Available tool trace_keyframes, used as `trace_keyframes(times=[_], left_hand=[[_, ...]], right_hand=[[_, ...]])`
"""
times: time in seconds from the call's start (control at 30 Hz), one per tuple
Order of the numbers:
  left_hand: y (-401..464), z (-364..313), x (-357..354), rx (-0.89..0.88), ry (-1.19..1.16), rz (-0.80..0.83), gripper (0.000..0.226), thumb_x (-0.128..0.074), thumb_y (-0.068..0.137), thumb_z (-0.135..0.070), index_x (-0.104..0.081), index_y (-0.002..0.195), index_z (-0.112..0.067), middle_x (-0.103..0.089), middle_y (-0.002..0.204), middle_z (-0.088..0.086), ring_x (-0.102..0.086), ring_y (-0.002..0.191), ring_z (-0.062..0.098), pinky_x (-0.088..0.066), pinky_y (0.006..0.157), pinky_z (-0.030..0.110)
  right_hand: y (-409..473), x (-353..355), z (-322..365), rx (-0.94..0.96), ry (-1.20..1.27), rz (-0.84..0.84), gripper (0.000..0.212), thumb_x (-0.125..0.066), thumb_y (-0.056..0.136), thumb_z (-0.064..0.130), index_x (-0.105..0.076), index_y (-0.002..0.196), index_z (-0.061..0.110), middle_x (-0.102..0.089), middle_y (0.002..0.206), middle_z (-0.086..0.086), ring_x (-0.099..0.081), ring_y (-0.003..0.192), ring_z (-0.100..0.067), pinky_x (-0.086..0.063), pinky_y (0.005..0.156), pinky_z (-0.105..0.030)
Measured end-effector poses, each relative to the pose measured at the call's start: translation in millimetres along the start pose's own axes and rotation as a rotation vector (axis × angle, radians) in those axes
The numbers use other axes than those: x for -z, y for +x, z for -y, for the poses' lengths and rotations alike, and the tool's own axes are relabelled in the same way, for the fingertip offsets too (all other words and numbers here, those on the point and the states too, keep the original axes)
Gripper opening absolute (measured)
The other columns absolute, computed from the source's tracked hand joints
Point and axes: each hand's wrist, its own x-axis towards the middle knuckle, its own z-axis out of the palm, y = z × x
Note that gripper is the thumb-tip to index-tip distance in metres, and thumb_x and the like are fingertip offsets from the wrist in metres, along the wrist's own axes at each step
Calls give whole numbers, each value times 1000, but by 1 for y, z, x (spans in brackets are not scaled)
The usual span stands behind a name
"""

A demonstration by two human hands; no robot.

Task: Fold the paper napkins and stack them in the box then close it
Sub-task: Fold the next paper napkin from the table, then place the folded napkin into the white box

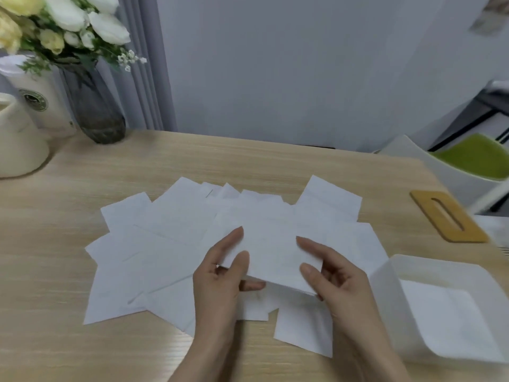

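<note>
Held napkin point(271, 255): folded, long axis running hand to hand.
Left hand point(220, 282): pinches its left edge.
Right hand point(334, 279): pinches its right edge.
Box point(385, 288): open, just right of right hand; nearer arm: right.

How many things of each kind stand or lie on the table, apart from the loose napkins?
Vase with flowers: 1
Cream jug: 1
White cup: 1
Wooden lid: 1
White box: 1
Napkin held in both hands: 1
Total: 6

Even, soft, cool indoor light; shadows faint. Whole frame slightly motion-blurred. White napkins point(170, 252) near washed out, creases barely visible. Wide-angle bending at counter point(55, 340) edges.
</note>
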Motion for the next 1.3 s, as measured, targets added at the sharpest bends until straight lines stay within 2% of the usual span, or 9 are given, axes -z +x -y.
trace_keyframes(times=[0.1, 0.27, 0.47, 0.6, 0.73, 0.87, 0.97, 1.13, 1.3], left_hand=[[-2, 1, -14, 18, 19, 93, 36, -69, 87, -8, -75, 103, -40, -71, 109, -13, -69, 65, 19, -53, 59, 19], [-10, 2, -42, 19, 111, 265, 32, -72, 84, -5, -77, 99, -32, -69, 104, -13, -60, 80, -1, -51, 54, 20], [-23, 9, -84, -50, 296, 425, 31, -71, 84, -11, -74, 101, -36, -66, 96, -20, -59, 82, -3, -44, 69, 11], [-38, 18, -111, -56, 330, 486, 32, -72, 84, -13, -72, 106, -36, -65, 98, -26, -58, 87, -8, -42, 73, 8], [-58, 29, -134, -75, 384, 519, 32, -72, 76, -32, -69, 105, -47, -62, 102, -30, -52, 103, -13, -39, 87, 8], [-74, 42, -151, -167, 518, 514, 36, -63, 70, -42, -60, 102, -58, -52, 108, -37, -39, 117, -17, -33, 111, 33], [-83, 51, -160, -312, 606, 532, 34, -59, 74, -46, -55, 107, -58, -40, 111, -56, -17, 119, -33, -19, 115, 37], [-87, 60, -165, -572, 782, 532, 44, -43, 85, -48, -66, 119, -32, -65, 108, -25, -29, 139, -5, 14, 119, 39], [-88, 61, -166, -757, 1006, 534, 36, -45, 88, -36, -74, 107, -25, -69, 92, -16, -51, 129, 14, 9, 118, 53]], right_hand=[[-2, 27, 5, 29, -101, -84, 33, -63, 87, 3, -75, 96, 33, -57, 62, 19, -46, 59, 2, -36, 60, -5], [-7, 74, 10, 32, -210, -176, 30, -62, 89, 12, -74, 91, 39, -38, 57, 10, -35, 57, -7, -31, 56, -14], [-21, 122, 10, 10, -289, -286, 27, -63, 88, 13, -72, 82, 38, -59, 66, 16, -40, 56, -4, -36, 57, -14], [-31, 151, 6, -41, -381, -396, 23, -67, 84, 22, -70, 83, 44, -63, 102, 10, -50, 81, -6, -41, 82, -32], [-42, 173, 8, -53, -530, -495, 26, -69, 81, 25, -66, 84, 50, -59, 95, 34, -47, 112, -7, -31, 107, -47], [-50, 191, 2, -31, -649, -557, 34, -69, 84, 18, -64, 70, 48, -47, 90, 54, -32, 103, 28, -24, 100, -37], [-54, 204, -7, -25, -700, -592, 35, -66, 86, 15, -62, 75, 48, -57, 85, 38, -23, 97, 36, -18, 96, -32], [-54, 219, -19, -44, -847, -582, 28, -65, 87, 18, -65, 78, 45, -58, 85, 27, -32, 101, 15, -9, 97, -24], [-52, 221, -30, -103, -994, -538, 24, -63, 89, 22, -66, 81, 44, -58, 83, 24, -39, 108, -3, 3, 104, -27]])
